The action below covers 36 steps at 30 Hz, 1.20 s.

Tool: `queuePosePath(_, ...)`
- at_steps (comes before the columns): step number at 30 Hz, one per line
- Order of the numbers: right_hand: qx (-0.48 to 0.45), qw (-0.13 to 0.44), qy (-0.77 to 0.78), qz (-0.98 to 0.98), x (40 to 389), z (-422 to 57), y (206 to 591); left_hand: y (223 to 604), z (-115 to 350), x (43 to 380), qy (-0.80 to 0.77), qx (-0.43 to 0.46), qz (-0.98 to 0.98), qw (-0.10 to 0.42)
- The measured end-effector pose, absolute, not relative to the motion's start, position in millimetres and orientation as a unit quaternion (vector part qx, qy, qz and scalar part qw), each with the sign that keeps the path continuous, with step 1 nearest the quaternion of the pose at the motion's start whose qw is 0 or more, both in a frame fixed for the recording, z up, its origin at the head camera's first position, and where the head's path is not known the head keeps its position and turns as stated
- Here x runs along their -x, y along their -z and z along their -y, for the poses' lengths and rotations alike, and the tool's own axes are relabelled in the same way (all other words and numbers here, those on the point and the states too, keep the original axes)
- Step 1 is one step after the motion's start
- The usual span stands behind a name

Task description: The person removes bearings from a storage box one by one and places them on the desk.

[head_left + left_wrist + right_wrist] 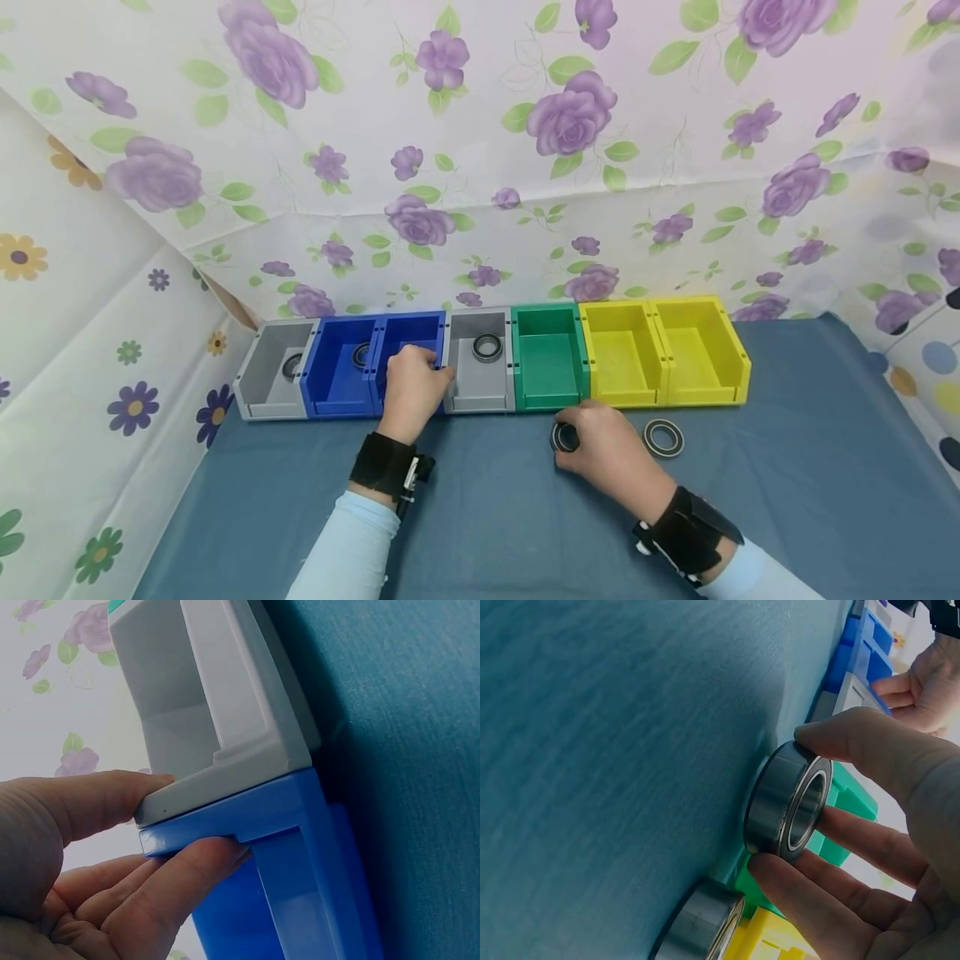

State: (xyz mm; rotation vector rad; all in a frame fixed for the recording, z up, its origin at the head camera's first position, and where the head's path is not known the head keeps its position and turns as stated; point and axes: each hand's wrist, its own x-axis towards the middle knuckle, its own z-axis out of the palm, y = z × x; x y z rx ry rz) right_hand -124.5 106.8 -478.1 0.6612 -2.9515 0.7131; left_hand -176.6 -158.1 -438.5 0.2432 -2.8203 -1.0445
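My left hand [412, 383] straddles the joined side walls of the second blue bin [300, 825] and the middle grey bin [232, 690]. Its thumb lies on the grey side and its index finger on the blue rim, pinching the walls between them. In front of the green bin [551, 362], my right hand [611, 454] grips a ball bearing [772, 799] by its outer ring, thumb on one side and fingers on the other. A second bearing [677, 438] lies on the blue cloth to the right of that hand.
Bins stand in a row against the flowered backdrop, two yellow ones [701, 354] at the right end. Bearings lie in the middle grey bin, the first blue bin [337, 387] and the left grey bin [262, 387]. Blue cloth [495, 517] covers the table in front.
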Motion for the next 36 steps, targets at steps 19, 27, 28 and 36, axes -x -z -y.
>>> queuePosePath(19,-0.206,0.001,-0.187,0.961,123,-101,477,434,157,175,0.356,-0.085,0.929,0.053)
queuePosePath(27,-0.208,0.008,-0.201,0.957,126,-102,468,436,158,175,0.355,-0.088,0.929,0.052)
queuePosePath(28,-0.209,0.012,-0.212,0.955,128,-103,464,436,158,175,0.354,-0.088,0.930,0.052)
queuePosePath(36,-0.174,0.048,-0.291,0.940,159,-111,429,437,158,176,0.352,-0.085,0.931,0.056)
